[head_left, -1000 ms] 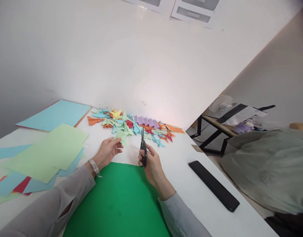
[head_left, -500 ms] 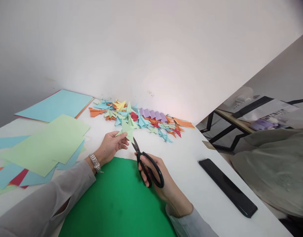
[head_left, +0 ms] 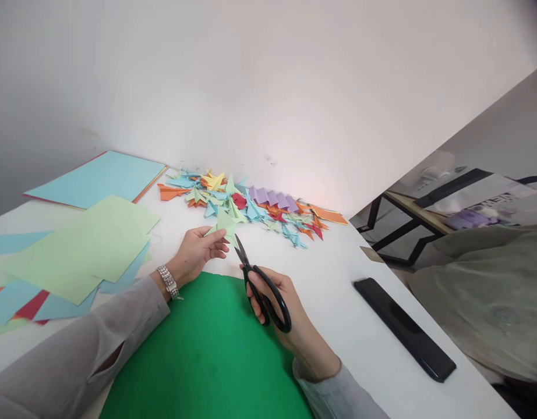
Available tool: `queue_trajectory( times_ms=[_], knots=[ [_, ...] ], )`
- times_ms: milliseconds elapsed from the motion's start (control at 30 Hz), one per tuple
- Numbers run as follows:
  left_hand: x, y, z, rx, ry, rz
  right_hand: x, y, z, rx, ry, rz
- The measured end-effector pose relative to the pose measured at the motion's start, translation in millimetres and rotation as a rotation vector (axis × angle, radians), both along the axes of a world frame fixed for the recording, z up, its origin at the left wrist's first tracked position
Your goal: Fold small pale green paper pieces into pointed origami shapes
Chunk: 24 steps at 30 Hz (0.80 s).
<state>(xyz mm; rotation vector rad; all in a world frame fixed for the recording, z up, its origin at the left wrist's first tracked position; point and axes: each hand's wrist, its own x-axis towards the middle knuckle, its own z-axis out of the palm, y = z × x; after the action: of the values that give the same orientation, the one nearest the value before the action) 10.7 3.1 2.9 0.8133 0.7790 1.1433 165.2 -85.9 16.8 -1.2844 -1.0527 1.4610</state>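
My left hand (head_left: 200, 249) pinches a small folded piece of light green paper (head_left: 227, 226) between thumb and fingers. Around the handles of black-handled scissors (head_left: 256, 285) my right hand (head_left: 279, 297) is closed, with fingers through the loops. The blades point up and left, their tips right at the lower right edge of the green piece; whether they touch it I cannot tell. Below both hands lies a large dark green sheet (head_left: 207, 349). Just beyond the held piece is a pile of folded paper shapes (head_left: 251, 209) in several colours.
Loose light green sheets (head_left: 85, 244) overlap blue and red ones at left. A stack of coloured paper topped with blue (head_left: 98, 177) lies by the wall. At right is a long black case-like object (head_left: 403, 329) near the table's edge. Beyond it stands a black-framed shelf (head_left: 408, 215).
The scissor blades look slightly more closed beside the green piece. Both hands keep nearly the same place, and the view has shifted a little.
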Motion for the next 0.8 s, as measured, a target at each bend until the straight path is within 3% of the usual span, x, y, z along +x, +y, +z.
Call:
queue_trajectory(
  times_ms=[800],
  knots=[
    [0.1,-0.1,0.4,-0.011,0.025,-0.006,-0.1,1.5,-2.3,0.006,-0.03,0.004]
  ],
)
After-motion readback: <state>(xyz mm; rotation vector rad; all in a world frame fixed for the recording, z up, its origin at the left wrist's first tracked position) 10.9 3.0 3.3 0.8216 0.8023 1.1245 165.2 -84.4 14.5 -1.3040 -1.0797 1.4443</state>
